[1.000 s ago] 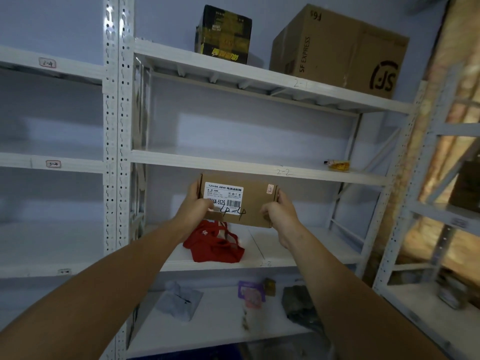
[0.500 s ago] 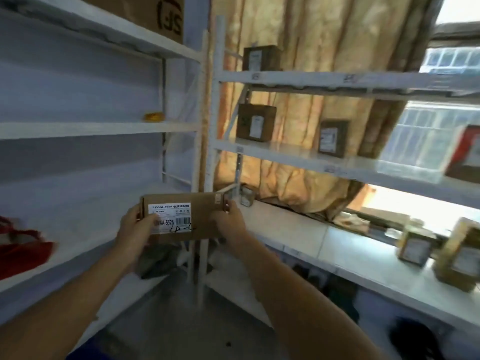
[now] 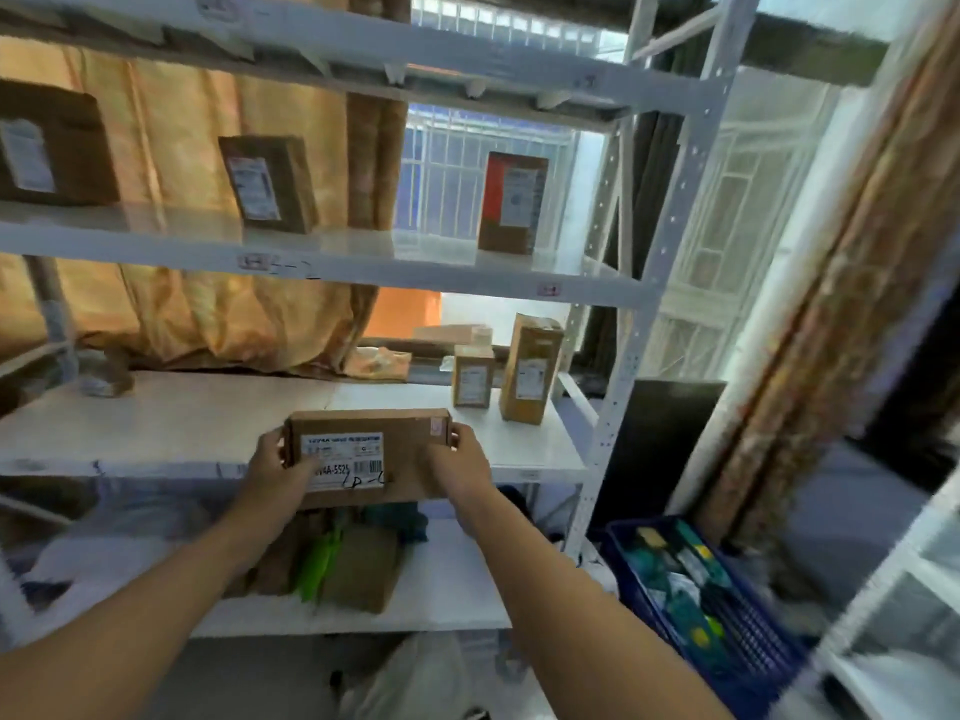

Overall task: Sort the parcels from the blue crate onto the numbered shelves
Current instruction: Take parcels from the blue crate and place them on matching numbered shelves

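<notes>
cardboard parcel [image 3: 405, 459] is held in the air before the front edge of the middle shelf [image 3: 182, 423], long side level, label toward the person. left hand [image 3: 280, 470] grips its left end, fingers curled behind and the thumb lying over the start of the label. the print there reads "12v4a" on top, blurred, then "…v4a-5525" and a barcode, and below it a pen mark like "ld-", its last sign unclear. right hand [image 3: 457, 467] pinches the right end beside a small red sticker. i think it is best to compare this pen code with the shelf tags [image 3: 254, 261], which are too blurred here, and then slide the parcel flat, clear of the two upright boxes [image 3: 530, 376]. blue crate [image 3: 756, 623] stands on the floor at the right.
</notes>
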### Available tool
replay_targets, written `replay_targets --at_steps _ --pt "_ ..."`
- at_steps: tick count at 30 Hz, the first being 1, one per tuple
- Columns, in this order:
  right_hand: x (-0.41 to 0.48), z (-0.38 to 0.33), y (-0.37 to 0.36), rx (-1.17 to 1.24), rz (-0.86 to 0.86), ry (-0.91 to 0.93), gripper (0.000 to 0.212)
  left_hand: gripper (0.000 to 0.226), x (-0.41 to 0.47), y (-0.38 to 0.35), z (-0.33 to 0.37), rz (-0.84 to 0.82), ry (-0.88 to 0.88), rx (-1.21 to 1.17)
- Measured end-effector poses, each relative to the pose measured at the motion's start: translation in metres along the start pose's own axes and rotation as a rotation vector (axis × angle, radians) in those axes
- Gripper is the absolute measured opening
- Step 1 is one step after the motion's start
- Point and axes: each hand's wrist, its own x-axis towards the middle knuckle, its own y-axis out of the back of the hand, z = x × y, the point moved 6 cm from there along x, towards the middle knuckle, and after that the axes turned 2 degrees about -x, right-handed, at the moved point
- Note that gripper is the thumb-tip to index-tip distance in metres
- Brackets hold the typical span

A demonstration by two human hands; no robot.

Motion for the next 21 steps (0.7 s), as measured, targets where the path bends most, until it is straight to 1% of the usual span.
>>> replay_targets --at_steps 4,8,14,17,21 --pt "0.033 0.044 0.079 0.025 0.065 -0.073 0.049 0.050 0.008 -0.099 -0.003 -0.149 0.022 0.041" --pt "0.065 0.072 0.110 0.083 0.061 -0.115 0.054 0.049 0.034 -0.155 -0.016 -0.199 0.018 0.057" --pt "0.135 0.100 0.100 0.056 0.088 -0.083 0.054 0.052 0.102 -0.183 -0.054 -0.181 0.023 0.058" --pt "0.174 0.109 0.087 0.066 0.106 -0.080 0.052 0.051 0.145 -0.200 -0.070 -0.205 0.005 0.060" --pt "0.238 0.126 0.084 0.115 0.174 -0.100 0.046 0.050 0.206 -0.233 -0.092 -0.186 -0.042 0.092"
